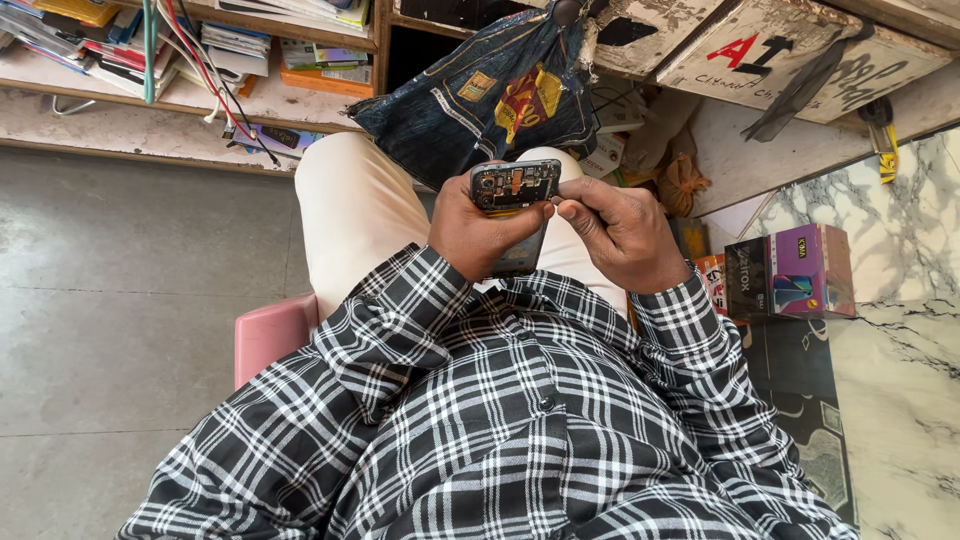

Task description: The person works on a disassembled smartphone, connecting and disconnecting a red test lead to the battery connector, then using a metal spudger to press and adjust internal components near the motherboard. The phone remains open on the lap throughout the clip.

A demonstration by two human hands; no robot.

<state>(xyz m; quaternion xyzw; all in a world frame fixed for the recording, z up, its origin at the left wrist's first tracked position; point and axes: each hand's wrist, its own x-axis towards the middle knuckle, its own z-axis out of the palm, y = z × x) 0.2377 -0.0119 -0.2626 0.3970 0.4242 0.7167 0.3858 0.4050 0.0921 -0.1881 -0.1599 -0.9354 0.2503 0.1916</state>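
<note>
Fingers of my left hand (478, 232) are wrapped round an opened smartphone (515, 186), back cover off, circuit board and camera modules exposed; thumb lies across its lower edge. My right hand (622, 232) closes in from the right side, fingertips (566, 211) curled and pressed against the phone's right edge and lower corner, touching my left thumb. Both hands are clamped on the same phone, no gap between them. Can't tell if the right one pinches any small part, too small to see.

Phone sits just above frame centre, held over my lap, board side up, top end pointing toward the upper edge of frame. A second flat dark piece (520, 255) shows under the left hand, partly hidden; can't tell what it is.

Below the hands: my black-and-white checked shirt (500, 430), cream trousers (350, 210), pink seat (272, 335) at left centre. Dark blue printed bag (470, 100) hangs just above the phone. Upper left: shelf (120, 110) with stacked papers and loose cables. Right side: marble countertop (900, 330) carrying a purple-and-black carton (790, 272). Upper right: cardboard boxes (790, 50). Grey floor (110, 300) at left.
</note>
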